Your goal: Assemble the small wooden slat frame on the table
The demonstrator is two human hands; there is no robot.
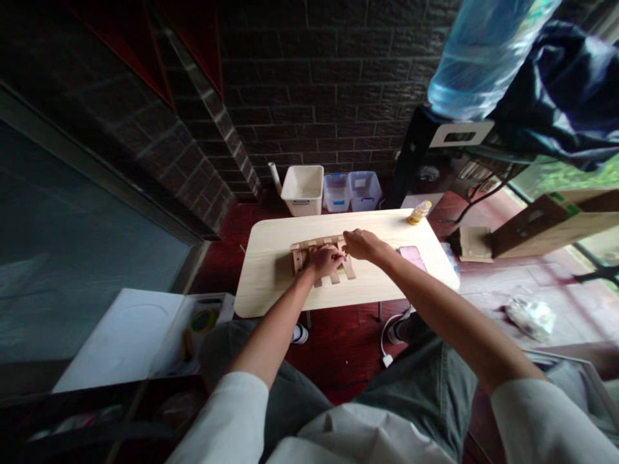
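A small slatted wooden frame [297,258] lies on the pale wooden table [271,290], its slats sticking out toward me. My left hand [325,260] rests over the middle of the frame, thumb and fingers pinched together near its right side. What the pinch holds is too small to name. Just right of it, my right hand [362,243] is closed above the frame's right end, fingers curled downward. Its fingers hide whatever they grip. A bit of yellow shows between the two hands.
A pink phone-like slab [412,258] and a clear bottle with yellow contents [420,212] are on the table's right. Behind stand a white basket [303,187] and two clear bins [363,190]. A white cable [385,341] lies on the floor.
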